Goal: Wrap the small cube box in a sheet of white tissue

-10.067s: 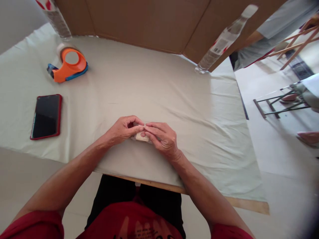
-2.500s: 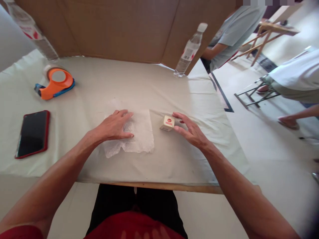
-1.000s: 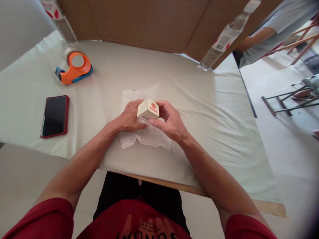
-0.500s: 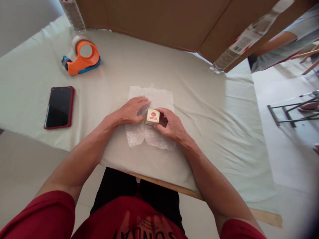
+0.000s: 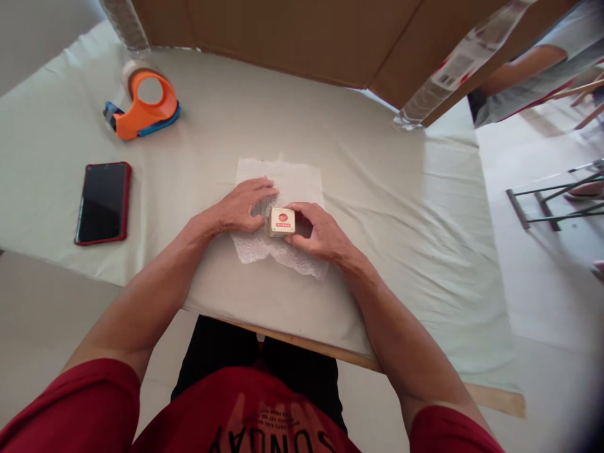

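Note:
A small cream-coloured box with a red round mark and red label stands on a sheet of bubble wrap. My right hand grips the box from its right side, thumb at the near edge and fingers at the far edge. To the left of the box, my left hand rests on the bubble wrap with thumb and fingers apart. Its thumb tip is close to the box; whether they touch I cannot tell.
An orange and blue tape dispenser lies at the back left, with a red-cased phone nearer. A large cardboard box stands along the back. At the right, another person's arm shows near a metal-framed stool.
The whole view has shifted slightly, so things sit a little further left. Both hands and the small box keep nearly the same places on the bubble wrap.

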`<state>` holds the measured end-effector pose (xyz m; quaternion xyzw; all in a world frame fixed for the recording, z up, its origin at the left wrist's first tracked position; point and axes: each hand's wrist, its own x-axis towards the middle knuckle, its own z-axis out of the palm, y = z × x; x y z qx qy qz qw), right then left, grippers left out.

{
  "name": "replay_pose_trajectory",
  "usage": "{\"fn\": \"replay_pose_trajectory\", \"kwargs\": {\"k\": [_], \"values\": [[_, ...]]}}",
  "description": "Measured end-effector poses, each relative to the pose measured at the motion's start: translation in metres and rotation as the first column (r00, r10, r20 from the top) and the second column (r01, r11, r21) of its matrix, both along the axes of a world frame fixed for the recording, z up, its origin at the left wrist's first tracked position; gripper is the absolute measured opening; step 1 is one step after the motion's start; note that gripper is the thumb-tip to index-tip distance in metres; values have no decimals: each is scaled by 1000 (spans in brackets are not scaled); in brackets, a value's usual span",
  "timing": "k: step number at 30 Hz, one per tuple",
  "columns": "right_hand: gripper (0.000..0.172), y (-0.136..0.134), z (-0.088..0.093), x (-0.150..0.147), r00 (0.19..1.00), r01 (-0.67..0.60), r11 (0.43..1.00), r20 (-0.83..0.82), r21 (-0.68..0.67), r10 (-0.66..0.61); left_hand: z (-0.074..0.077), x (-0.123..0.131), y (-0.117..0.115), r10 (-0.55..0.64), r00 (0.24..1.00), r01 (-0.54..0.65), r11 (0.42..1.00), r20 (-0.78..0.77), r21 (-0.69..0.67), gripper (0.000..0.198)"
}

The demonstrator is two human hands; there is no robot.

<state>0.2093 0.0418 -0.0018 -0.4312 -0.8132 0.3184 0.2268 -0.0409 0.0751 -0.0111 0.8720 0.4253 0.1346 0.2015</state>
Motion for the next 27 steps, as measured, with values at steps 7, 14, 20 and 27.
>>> {"fn": "replay_pose_trajectory", "kwargs": {"k": [7,14,20,27], "values": [[53,0,1,0,1000,-19,1000,19,13,18,3,0,-2,-4,1000,4,1000,5,-15,72],[53,-3,-1,-1,998,-21,996,69,84,16,6,3,-2,16,997,-15,1000,78,-17,71],[53,-2,-2,-1,998,-21,998,55,61,18,36,9,-17,115,950,-125,992,289,15,38],[50,0,2,-1,998,-33,998,48,52,30,59,8,-27,245,889,-306,946,388,103,20]]}}
